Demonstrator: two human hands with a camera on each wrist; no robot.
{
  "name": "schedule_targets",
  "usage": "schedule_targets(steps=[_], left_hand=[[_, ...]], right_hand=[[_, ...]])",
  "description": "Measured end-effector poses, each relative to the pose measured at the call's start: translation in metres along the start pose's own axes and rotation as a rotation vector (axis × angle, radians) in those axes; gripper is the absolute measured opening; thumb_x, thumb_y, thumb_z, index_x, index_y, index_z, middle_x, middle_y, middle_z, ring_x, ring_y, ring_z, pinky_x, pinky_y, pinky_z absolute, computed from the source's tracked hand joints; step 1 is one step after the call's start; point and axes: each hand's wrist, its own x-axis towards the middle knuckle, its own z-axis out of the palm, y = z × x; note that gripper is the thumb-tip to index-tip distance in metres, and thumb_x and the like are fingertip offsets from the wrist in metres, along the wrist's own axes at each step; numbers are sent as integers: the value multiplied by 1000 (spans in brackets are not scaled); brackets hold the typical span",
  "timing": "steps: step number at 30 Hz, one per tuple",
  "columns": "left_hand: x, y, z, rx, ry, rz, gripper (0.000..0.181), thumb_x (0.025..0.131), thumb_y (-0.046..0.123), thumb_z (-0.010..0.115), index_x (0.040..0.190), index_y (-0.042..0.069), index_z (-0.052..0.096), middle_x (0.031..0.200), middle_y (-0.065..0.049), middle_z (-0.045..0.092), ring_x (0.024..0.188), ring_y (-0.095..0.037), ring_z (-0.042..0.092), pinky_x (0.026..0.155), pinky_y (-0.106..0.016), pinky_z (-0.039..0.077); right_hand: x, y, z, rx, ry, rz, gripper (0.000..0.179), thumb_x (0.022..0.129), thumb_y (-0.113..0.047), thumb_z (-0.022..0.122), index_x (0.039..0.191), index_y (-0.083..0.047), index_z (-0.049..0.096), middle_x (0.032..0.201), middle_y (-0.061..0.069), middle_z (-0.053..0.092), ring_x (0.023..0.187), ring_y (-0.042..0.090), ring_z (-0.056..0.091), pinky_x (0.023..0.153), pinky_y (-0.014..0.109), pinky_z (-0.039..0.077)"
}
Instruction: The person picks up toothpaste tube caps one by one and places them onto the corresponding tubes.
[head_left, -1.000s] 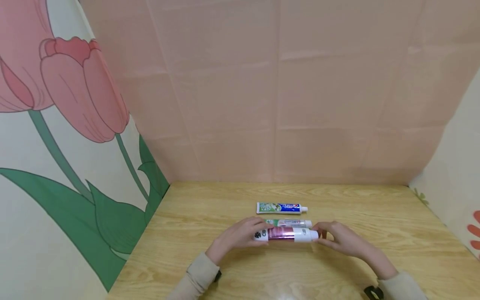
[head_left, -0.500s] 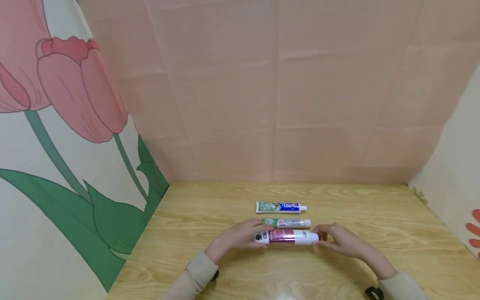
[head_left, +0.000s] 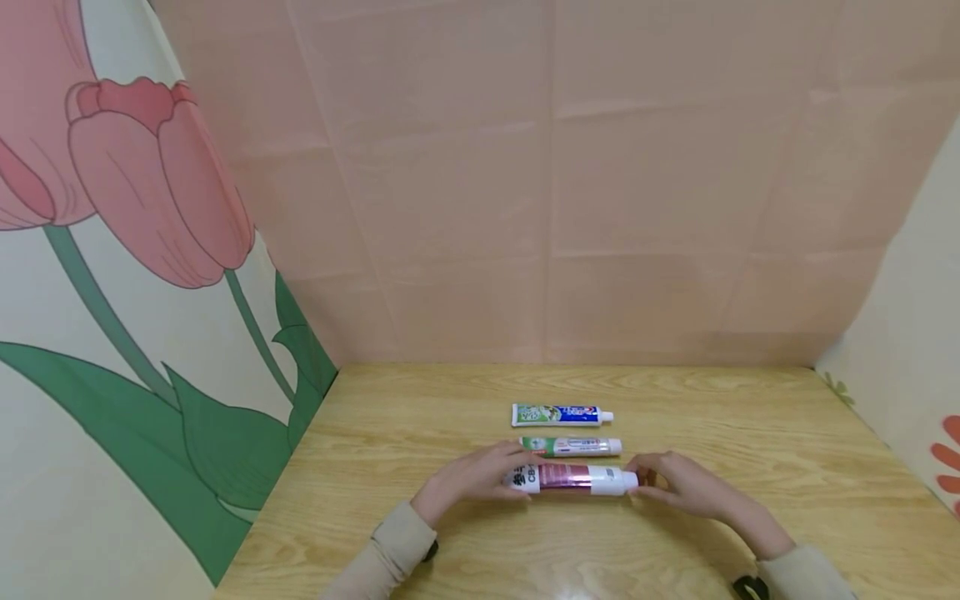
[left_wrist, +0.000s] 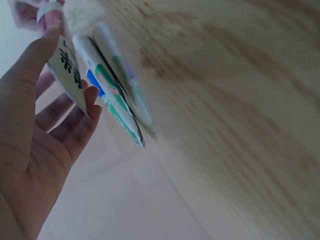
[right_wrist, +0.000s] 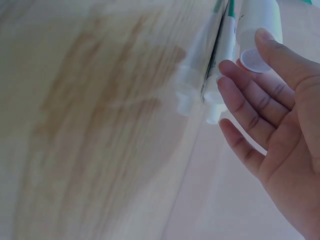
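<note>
A pink-and-white toothpaste tube (head_left: pixel 566 478) lies crosswise between both hands, its cap to the right. My left hand (head_left: pixel 476 477) pinches its flat end between thumb and fingers, with the black lettering (left_wrist: pixel 69 65) showing beside the thumb in the left wrist view. At the other end, my right hand (head_left: pixel 686 485) pinches the white cap (right_wrist: pixel 256 61) with thumb and fingertips. Just behind it is a green-and-white toothpaste tube (head_left: pixel 573 447). Farther back lies a green-and-blue toothpaste tube (head_left: pixel 558 415), roughly parallel to the others.
The wood-grain table (head_left: pixel 420 400) stretches out around the tubes. A pink cloth (head_left: pixel 555 208) hangs along its back edge. On the left stands a wall with painted tulips (head_left: pixel 165 183), and a pale wall (head_left: pixel 900 350) borders the right side.
Both hands have drawn the pink-and-white toothpaste tube slightly toward the person. A gap has opened between it and the green-and-white tube, which shows more fully now.
</note>
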Motion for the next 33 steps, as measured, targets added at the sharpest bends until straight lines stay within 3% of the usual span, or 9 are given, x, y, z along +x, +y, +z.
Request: schedule_targets(steps=[16, 33], left_hand=[[-1, -1, 3, -3, -35, -12, 66, 84, 46, 62, 140, 20, 39, 143, -3, 42, 127, -15, 42, 105, -28, 36], [-5, 0, 3, -11, -61, -59, 63, 83, 47, 61, 137, 22, 42, 135, 2, 48, 121, -11, 47, 101, -25, 40]], right_hand=[[-1, 5, 4, 2, -20, -7, 13, 87, -23, 65, 97, -15, 64, 78, -15, 59, 67, -5, 51, 55, 19, 47], [-1, 8, 4, -2, -91, 59, 18, 86, -27, 65, 98, -14, 65, 77, -17, 57, 67, -5, 49, 56, 18, 45]])
